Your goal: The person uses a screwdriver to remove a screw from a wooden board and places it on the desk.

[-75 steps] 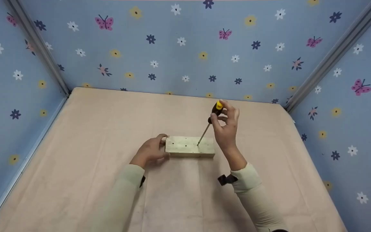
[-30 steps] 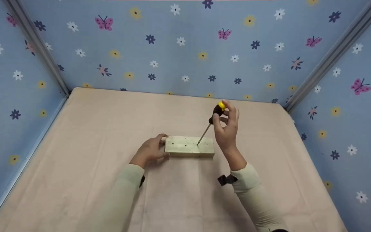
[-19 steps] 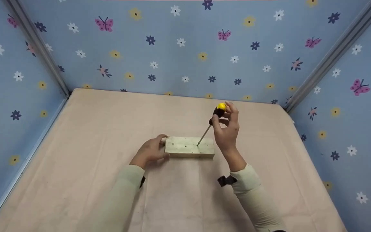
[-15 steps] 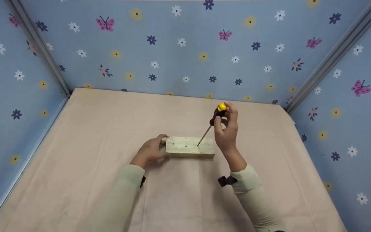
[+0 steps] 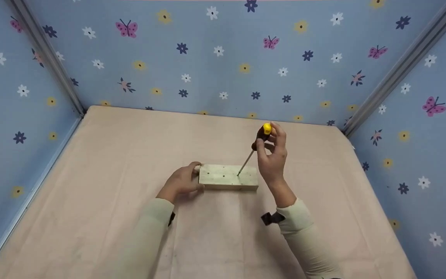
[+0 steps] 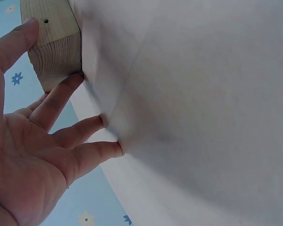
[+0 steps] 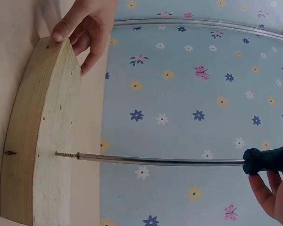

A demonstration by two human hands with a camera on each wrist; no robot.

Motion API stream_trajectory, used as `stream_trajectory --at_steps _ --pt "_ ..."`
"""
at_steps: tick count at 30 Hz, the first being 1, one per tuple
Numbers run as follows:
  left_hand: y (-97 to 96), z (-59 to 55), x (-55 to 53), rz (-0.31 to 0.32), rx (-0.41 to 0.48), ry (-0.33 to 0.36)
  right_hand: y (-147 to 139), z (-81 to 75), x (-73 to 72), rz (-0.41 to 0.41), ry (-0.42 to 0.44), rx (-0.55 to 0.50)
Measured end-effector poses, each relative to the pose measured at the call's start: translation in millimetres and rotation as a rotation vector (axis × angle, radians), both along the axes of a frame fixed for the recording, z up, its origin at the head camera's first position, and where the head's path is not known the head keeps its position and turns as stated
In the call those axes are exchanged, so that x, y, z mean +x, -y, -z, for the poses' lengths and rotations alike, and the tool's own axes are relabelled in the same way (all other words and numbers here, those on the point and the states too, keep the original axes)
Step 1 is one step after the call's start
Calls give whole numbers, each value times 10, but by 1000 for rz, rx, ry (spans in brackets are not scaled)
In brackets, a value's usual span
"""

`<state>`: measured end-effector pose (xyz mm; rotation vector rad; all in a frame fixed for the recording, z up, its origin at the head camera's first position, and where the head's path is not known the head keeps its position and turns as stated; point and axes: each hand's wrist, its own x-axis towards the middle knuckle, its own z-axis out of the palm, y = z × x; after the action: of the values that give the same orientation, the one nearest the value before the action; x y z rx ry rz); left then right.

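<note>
A pale wooden block (image 5: 217, 179) with several small holes lies on the table in the head view. My left hand (image 5: 180, 180) holds its left end, thumb on the near side and fingers on the far side. My right hand (image 5: 273, 161) grips the black and yellow handle of a screwdriver (image 5: 247, 161) between thumb and fingers. The screwdriver leans right, and its tip meets a screw (image 7: 66, 154) in the right wrist view. That screw stands partly in the block's top face, with a length of thread showing. In the left wrist view, the block's end grain (image 6: 59, 59) is close to my fingers.
A light pinkish cloth (image 5: 130, 147) covers the table. Blue flowered panels (image 5: 223, 58) rise behind it and at both sides, with grey metal posts (image 5: 48, 58) at the corners. A dark hole or knot (image 7: 9, 152) marks the block's side.
The screwdriver's handle has turned in my right fingers and tips slightly more to the right than at first. The block and my left hand have stayed in place.
</note>
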<state>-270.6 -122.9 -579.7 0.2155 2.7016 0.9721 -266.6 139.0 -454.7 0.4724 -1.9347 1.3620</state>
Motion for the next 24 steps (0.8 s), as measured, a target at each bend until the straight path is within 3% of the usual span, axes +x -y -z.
stream_trajectory --at_steps 5,10,14,20,24 --pt "0 8 1 -8 6 6 10 -14 26 -7 36 -42" --pt "-5 4 5 -18 0 20 58 -143 112 51 -5 -16" --pt "-7 -3 10 -13 4 16 87 -233 190 28 -21 4" --pt "-6 1 13 -10 13 4 76 -229 199 -35 22 -6" --pt "-5 -3 12 -14 6 5 64 -197 159 -12 40 -4"
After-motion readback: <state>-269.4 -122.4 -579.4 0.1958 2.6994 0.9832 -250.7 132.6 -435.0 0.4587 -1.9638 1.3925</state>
